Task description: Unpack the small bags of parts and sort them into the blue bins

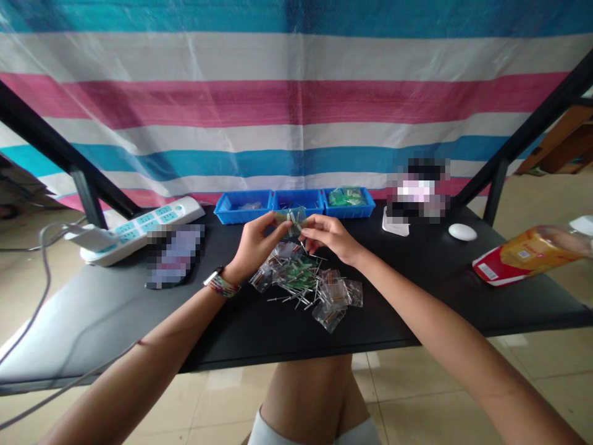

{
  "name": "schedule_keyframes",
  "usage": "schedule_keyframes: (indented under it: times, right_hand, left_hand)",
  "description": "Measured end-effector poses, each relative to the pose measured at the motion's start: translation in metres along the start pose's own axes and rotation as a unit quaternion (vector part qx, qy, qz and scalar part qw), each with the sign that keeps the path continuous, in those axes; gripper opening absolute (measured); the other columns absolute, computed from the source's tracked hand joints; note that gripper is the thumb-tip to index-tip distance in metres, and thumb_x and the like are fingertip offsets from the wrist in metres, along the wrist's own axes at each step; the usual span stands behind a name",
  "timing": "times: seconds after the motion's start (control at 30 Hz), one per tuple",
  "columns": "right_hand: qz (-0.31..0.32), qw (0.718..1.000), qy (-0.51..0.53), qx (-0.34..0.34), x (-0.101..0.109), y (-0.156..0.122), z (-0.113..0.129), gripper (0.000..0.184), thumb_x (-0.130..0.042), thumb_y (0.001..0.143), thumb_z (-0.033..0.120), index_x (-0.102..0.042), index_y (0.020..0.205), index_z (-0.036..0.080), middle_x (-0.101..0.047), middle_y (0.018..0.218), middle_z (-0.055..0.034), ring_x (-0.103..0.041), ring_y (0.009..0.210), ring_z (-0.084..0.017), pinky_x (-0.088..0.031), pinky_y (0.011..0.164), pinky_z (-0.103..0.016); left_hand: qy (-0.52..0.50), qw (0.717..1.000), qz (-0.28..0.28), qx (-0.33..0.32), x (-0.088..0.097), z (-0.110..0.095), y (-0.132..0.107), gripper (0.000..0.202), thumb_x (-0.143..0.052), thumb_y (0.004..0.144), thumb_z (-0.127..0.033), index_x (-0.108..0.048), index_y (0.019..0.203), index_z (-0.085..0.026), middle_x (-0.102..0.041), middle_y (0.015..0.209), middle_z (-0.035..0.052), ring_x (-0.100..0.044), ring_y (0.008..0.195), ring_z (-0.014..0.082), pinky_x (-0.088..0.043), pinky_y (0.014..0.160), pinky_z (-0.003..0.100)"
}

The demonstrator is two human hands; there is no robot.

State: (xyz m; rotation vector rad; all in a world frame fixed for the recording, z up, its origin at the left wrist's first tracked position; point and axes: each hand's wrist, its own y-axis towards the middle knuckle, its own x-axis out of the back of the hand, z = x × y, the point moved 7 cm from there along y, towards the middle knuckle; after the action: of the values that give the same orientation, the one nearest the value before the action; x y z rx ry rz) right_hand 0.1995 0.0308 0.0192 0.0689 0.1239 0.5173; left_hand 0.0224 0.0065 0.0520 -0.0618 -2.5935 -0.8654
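Observation:
Just above a pile on the black table, my left hand (260, 238) grips a small clear plastic bag (293, 217) with greenish contents. My right hand (331, 236) is closed at the bag's right edge, its fingertips pinched; a thin metal pin shows just below them. Under both hands lies the heap of loose metal pins (301, 290), which look like rivets. Green pieces (303, 273) lie among them. Small clear bags (334, 293) with brownish pins are spread on the heap's right side, and more bags sit at its upper left.
Three joined blue bins (299, 203) stand behind my hands; the right one holds green packets. A white power strip (143, 228) and a blurred dark item (178, 254) are at left. A white oval object (462, 232) and a drink bottle (523, 254) are at right.

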Motion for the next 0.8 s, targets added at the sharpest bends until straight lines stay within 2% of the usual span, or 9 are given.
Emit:
schedule_keyframes:
  times: [0.1, 0.27, 0.33, 0.43, 0.53, 0.6, 0.7, 0.8]
  right_hand:
    - [0.013, 1.0, 0.022, 0.001, -0.001, 0.001, -0.003, 0.034, -0.088, 0.08, 0.046, -0.07, 0.092, 0.02, -0.075, 0.079, -0.0005, -0.069, 0.062, -0.013, -0.06, 0.058, -0.026]
    - [-0.034, 0.994, 0.103, -0.012, 0.012, 0.004, -0.004, 0.034, -0.093, 0.075, 0.041, -0.07, 0.088, 0.02, -0.074, 0.075, 0.0021, -0.07, 0.061, -0.012, -0.062, 0.06, -0.025]
    - [-0.073, 0.987, 0.144, -0.011, 0.023, 0.007, -0.002, 0.033, -0.094, 0.074, 0.038, -0.069, 0.086, 0.02, -0.075, 0.075, 0.002, -0.072, 0.063, -0.013, -0.064, 0.062, -0.025]
    - [-0.167, 0.967, 0.191, 0.004, 0.051, 0.011, 0.001, 0.029, -0.092, 0.077, 0.034, -0.068, 0.086, 0.021, -0.077, 0.078, 0.001, -0.075, 0.066, -0.013, -0.066, 0.066, -0.025]
    - [-0.271, 0.941, 0.199, 0.042, 0.082, 0.011, 0.002, 0.025, -0.09, 0.081, 0.031, -0.068, 0.09, 0.022, -0.081, 0.085, 0.0001, -0.077, 0.07, -0.013, -0.067, 0.07, -0.025]
    - [-0.317, 0.927, 0.188, 0.069, 0.098, 0.01, 0.001, 0.027, -0.091, 0.082, 0.033, -0.068, 0.091, 0.023, -0.083, 0.09, -0.0004, -0.078, 0.073, -0.013, -0.068, 0.074, -0.026]
    - [-0.348, 0.919, 0.173, 0.072, 0.109, 0.009, -0.007, 0.032, -0.093, 0.08, 0.035, -0.066, 0.092, 0.024, -0.084, 0.091, -0.0011, -0.08, 0.075, -0.015, -0.069, 0.073, -0.029]
    - [-0.387, 0.904, 0.169, 0.067, 0.112, 0.004, -0.013, 0.032, -0.09, 0.082, 0.036, -0.066, 0.101, 0.023, -0.082, 0.089, -0.0005, -0.076, 0.065, -0.014, -0.067, 0.062, -0.027]
  left_hand:
    - [0.01, 1.0, 0.007, 0.002, 0.001, 0.0, 0.0, 0.036, -0.07, 0.104, -0.051, -0.071, 0.091, -0.018, -0.069, 0.08, 0.0027, -0.06, 0.073, 0.0157, -0.047, 0.065, 0.027]
    - [0.072, 0.993, 0.067, -0.058, -0.003, -0.02, -0.001, 0.05, -0.049, 0.115, -0.047, -0.074, 0.083, -0.019, -0.076, 0.081, 0.0067, -0.068, 0.079, 0.0195, -0.051, 0.077, 0.033]
    - [0.079, 0.99, 0.085, -0.078, -0.005, -0.025, -0.002, 0.049, -0.046, 0.116, -0.045, -0.077, 0.088, -0.019, -0.078, 0.083, 0.007, -0.07, 0.081, 0.0207, -0.052, 0.08, 0.035]
    - [0.088, 0.987, 0.095, -0.091, -0.007, -0.024, -0.002, 0.048, -0.046, 0.116, -0.045, -0.077, 0.089, -0.02, -0.079, 0.084, 0.0067, -0.07, 0.081, 0.0211, -0.054, 0.08, 0.036]
    - [0.103, 0.984, 0.102, -0.104, -0.009, -0.021, -0.003, 0.048, -0.046, 0.115, -0.044, -0.076, 0.087, -0.021, -0.079, 0.084, 0.0068, -0.07, 0.081, 0.0211, -0.054, 0.079, 0.036]
    - [0.114, 0.981, 0.105, -0.115, -0.009, -0.021, -0.004, 0.046, -0.046, 0.115, -0.042, -0.075, 0.086, -0.021, -0.078, 0.084, 0.0066, -0.07, 0.08, 0.0207, -0.054, 0.078, 0.035]
    - [0.139, 0.976, 0.11, -0.126, -0.008, -0.023, -0.005, 0.044, -0.047, 0.114, -0.038, -0.074, 0.084, -0.021, -0.075, 0.08, 0.0065, -0.068, 0.078, 0.0207, -0.053, 0.076, 0.035]
    - [0.159, 0.973, 0.119, -0.122, -0.008, -0.021, -0.004, 0.037, -0.051, 0.112, -0.035, -0.076, 0.088, -0.021, -0.077, 0.084, 0.007, -0.069, 0.083, 0.0218, -0.053, 0.079, 0.036]
